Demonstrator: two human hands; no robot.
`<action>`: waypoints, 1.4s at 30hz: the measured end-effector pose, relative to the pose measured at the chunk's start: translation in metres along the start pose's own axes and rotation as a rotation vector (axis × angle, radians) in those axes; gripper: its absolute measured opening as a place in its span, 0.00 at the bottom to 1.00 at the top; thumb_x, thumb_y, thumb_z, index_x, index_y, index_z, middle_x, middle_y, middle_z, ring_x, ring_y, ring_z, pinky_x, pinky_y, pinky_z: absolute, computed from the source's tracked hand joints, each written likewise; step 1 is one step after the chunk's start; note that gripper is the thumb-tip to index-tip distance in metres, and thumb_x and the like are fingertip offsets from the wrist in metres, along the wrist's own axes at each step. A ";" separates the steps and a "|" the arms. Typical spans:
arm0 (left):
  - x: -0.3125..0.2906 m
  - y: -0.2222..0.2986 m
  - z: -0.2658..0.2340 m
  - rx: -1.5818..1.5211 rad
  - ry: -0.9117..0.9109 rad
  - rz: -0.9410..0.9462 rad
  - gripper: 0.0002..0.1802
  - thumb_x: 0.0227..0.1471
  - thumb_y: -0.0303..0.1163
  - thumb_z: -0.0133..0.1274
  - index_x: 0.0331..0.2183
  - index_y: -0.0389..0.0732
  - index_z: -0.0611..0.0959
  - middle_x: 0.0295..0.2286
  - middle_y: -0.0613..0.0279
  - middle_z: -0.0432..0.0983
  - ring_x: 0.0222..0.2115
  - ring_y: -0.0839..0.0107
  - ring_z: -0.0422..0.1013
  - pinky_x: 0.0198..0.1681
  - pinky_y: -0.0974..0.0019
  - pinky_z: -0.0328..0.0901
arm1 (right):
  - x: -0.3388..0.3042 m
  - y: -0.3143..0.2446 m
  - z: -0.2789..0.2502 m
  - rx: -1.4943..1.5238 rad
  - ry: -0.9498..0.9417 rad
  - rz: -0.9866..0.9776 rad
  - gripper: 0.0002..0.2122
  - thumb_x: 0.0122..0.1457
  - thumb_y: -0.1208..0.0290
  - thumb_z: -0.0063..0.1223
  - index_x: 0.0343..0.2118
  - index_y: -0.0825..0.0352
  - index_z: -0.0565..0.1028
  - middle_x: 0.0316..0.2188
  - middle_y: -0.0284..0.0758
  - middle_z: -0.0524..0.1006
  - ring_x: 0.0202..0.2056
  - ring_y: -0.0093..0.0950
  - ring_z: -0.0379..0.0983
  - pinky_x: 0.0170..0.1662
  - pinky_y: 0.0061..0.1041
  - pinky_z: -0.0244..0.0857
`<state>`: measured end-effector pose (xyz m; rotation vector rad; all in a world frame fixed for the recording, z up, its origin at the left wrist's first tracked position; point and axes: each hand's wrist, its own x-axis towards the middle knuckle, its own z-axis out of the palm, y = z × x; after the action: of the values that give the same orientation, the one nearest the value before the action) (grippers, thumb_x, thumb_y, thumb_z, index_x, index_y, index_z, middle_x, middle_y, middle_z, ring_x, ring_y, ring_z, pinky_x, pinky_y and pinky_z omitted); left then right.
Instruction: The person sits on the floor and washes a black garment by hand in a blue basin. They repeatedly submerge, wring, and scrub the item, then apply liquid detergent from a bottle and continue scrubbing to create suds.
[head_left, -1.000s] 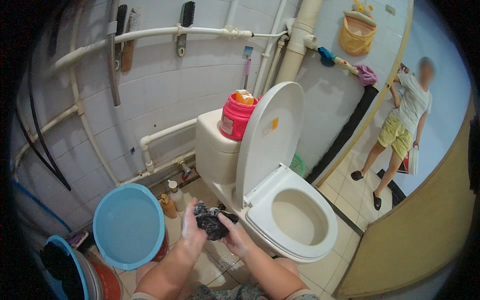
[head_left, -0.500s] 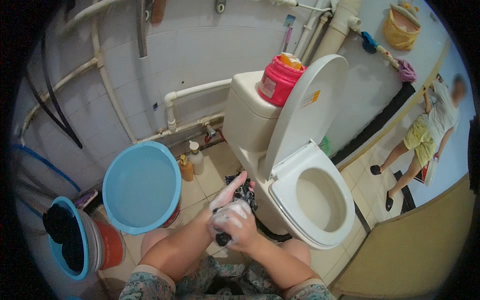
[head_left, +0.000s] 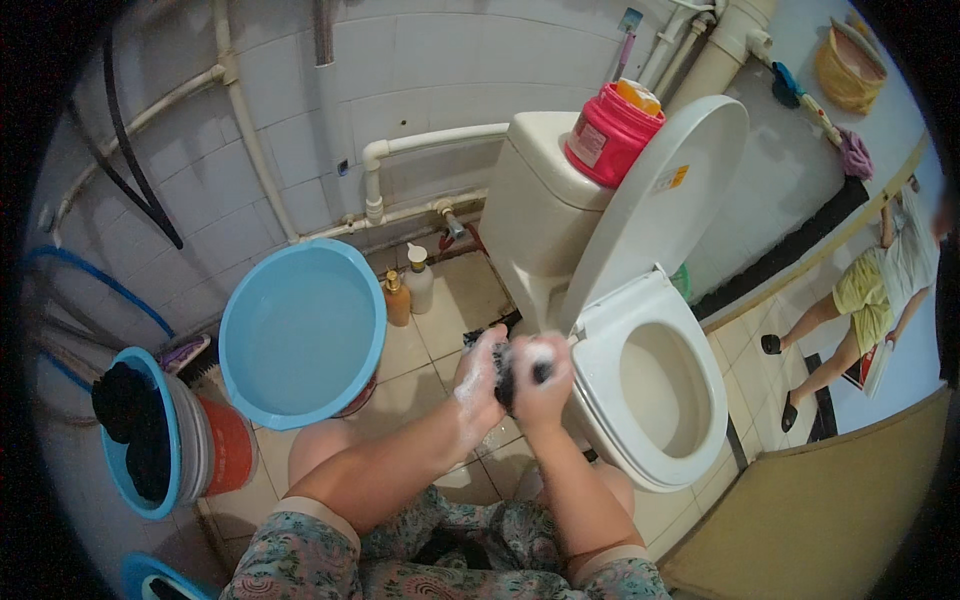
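Between my two hands is a dark, wet cloth, bunched up and covered in white suds; its exact kind I cannot make out. My left hand is closed on one side of it, with foam running over the wrist. On the other side my right hand, slightly blurred, closes round a bunched part, and a black bit sticks out by the thumb. Both hands are above the tiled floor, just left of the toilet bowl. To their left stands a light blue basin full of cloudy water.
A blue basin with black cloths rests on a red bucket at far left. Two pump bottles stand by the wall. A pink tub sits on the toilet tank. A person stands in the doorway at right.
My hands have come apart from overlapping to side by side, with the cloth between them. The view has shifted, so the room's things sit differently in the picture.
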<state>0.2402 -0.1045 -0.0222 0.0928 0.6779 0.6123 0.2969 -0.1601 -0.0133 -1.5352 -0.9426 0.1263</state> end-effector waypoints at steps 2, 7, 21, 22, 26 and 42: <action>-0.005 0.003 0.006 0.049 0.044 0.080 0.11 0.46 0.42 0.48 0.21 0.46 0.72 0.18 0.66 0.68 0.21 0.70 0.67 0.29 0.66 0.64 | 0.012 0.012 -0.003 0.433 0.083 0.379 0.08 0.50 0.74 0.53 0.34 0.67 0.69 0.28 0.32 0.72 0.30 0.28 0.68 0.36 0.24 0.61; -0.005 0.037 0.013 -0.112 -0.185 0.145 0.11 0.43 0.41 0.50 0.21 0.45 0.71 0.19 0.68 0.67 0.20 0.71 0.66 0.27 0.67 0.65 | -0.005 -0.001 -0.014 1.053 -0.231 0.935 0.20 0.58 0.60 0.40 0.51 0.61 0.61 0.44 0.33 0.69 0.44 0.30 0.67 0.48 0.32 0.61; 0.014 0.023 -0.008 0.288 -0.244 -0.326 0.17 0.48 0.46 0.52 0.38 0.50 0.73 0.30 0.62 0.74 0.24 0.70 0.72 0.28 0.64 0.69 | -0.016 -0.029 -0.012 -0.011 -0.461 -0.501 0.11 0.37 0.74 0.59 0.23 0.65 0.67 0.27 0.38 0.70 0.35 0.36 0.69 0.41 0.33 0.62; 0.010 0.023 -0.008 0.291 -0.256 -0.305 0.17 0.49 0.44 0.51 0.40 0.49 0.72 0.30 0.62 0.74 0.25 0.70 0.72 0.30 0.65 0.69 | -0.024 -0.035 -0.005 -0.107 -0.571 -0.668 0.12 0.35 0.72 0.59 0.22 0.65 0.67 0.27 0.39 0.70 0.34 0.37 0.69 0.41 0.33 0.62; -0.056 0.015 0.035 0.138 -0.039 -0.079 0.17 0.53 0.36 0.45 0.45 0.46 0.71 0.31 0.62 0.74 0.29 0.71 0.71 0.35 0.66 0.67 | 0.002 0.003 -0.014 -0.241 -0.091 -0.242 0.12 0.37 0.73 0.57 0.27 0.68 0.69 0.26 0.42 0.70 0.29 0.40 0.67 0.33 0.35 0.62; -0.017 0.037 0.022 -0.056 -0.156 0.019 0.12 0.45 0.42 0.47 0.23 0.45 0.76 0.23 0.63 0.74 0.27 0.64 0.71 0.35 0.58 0.66 | 0.012 0.009 -0.003 0.977 -0.127 0.727 0.10 0.51 0.72 0.44 0.37 0.63 0.67 0.33 0.33 0.70 0.38 0.29 0.67 0.45 0.29 0.61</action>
<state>0.2251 -0.0813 0.0149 0.0940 0.5096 0.6351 0.3106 -0.1541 -0.0158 -0.8649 -0.2588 1.0503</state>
